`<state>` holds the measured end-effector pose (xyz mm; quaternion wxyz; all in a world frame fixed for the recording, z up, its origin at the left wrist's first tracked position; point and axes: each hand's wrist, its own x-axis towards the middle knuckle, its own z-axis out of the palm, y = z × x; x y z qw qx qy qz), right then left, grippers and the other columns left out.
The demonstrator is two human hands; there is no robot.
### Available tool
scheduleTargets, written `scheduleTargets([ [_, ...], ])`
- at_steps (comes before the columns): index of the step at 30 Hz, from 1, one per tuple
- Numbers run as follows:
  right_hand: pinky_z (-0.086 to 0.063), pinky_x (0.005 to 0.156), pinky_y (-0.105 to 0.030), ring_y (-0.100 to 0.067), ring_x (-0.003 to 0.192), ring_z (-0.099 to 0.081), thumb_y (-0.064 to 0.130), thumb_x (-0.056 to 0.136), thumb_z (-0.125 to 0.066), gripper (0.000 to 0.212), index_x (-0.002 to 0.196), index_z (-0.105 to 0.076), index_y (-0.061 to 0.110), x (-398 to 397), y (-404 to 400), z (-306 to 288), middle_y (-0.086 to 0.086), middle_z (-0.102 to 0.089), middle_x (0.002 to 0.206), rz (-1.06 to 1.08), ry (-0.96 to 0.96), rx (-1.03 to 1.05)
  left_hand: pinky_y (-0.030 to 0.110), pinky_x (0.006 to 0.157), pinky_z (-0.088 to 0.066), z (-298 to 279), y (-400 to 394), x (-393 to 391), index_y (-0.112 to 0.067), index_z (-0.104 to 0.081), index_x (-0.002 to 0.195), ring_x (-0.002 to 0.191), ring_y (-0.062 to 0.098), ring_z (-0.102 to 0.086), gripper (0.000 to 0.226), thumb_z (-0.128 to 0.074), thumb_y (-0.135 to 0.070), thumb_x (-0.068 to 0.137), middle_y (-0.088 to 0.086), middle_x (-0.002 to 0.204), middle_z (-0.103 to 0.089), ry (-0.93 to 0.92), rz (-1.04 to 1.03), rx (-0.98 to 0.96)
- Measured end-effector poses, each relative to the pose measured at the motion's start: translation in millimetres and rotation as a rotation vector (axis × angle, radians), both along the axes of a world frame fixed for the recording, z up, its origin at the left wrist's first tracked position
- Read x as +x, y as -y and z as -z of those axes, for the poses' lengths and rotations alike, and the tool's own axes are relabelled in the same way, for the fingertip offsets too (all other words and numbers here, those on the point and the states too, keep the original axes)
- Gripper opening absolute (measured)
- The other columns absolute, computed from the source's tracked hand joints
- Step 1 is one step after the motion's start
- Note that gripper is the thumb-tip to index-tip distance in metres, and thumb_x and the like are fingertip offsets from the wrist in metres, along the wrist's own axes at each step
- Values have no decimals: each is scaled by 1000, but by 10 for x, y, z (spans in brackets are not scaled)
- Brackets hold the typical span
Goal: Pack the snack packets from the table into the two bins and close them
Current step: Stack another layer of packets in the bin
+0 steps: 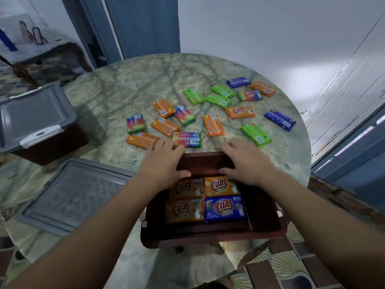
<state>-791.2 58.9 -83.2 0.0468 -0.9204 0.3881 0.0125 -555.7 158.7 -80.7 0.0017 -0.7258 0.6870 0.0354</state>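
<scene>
Both hands, left hand [164, 161] & right hand [241, 161], fingers flat, holding nothing, over open bin [268, 217] w/ 4 packets [225, 208]; 16 more packets [213, 125] on table [116, 88].

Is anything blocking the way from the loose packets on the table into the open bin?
Nothing visible. The open bin has its lid off beside it; both hands rest on its far rim.

- Table top [129, 94]: marbled green-grey sheet, smooth, faint sheen.
- Open bin [262, 217]: dark red-brown plastic, smooth, dull gloss.
- Loose lid [68, 197]: grey plastic, matt, textured centre panel.
- Snack packets [226, 208]: printed film wrappers, glossy.
- Wall [270, 34]: painted, smooth, matt.
</scene>
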Motion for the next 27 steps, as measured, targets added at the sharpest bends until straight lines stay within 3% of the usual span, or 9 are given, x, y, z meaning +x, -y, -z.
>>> scheduleTargets([
  [2,-46,90,-41,-23,112,-58,51,93,-65,47,132,-43,36,19,59,68,4,-60,120,-32,-29,11,40,85,-47,60,46,68,-26,-49,120,111,25,-54,46,-65,-58,91,-1,114,-57,-39,23,86],
  [5,-42,85,-40,-23,109,-57,46,96,-63,33,121,-44,35,38,141,123,6,-61,115,-50,-1,-26,36,71,-40,135,68,86,-26,-50,115,102,23,-56,32,-64,-46,95,-3,107,-60,-47,42,-6],
  [17,-42,87,-42,-26,115,-54,40,97,-64,39,129,-44,32,563,692,113,1,-59,119,-153,9,9,40,72,-49,173,381,497,-25,-47,102,95,24,-57,28,-67,-42,92,0,104,-61,-28,-46,-47],
  [24,-45,84,-43,-26,111,-55,42,95,-65,37,123,-44,32,579,749,132,1,-59,116,-207,42,-21,36,67,-43,203,420,525,-21,-51,103,95,25,-59,31,-71,-41,89,2,104,-63,-4,-9,-113],
  [27,-46,83,-42,-24,109,-57,52,95,-60,37,123,-44,32,583,744,126,2,-60,114,-221,26,-29,35,64,-41,230,393,543,-20,-52,104,90,24,-59,34,-73,-43,88,2,100,-62,-8,2,-132],
])
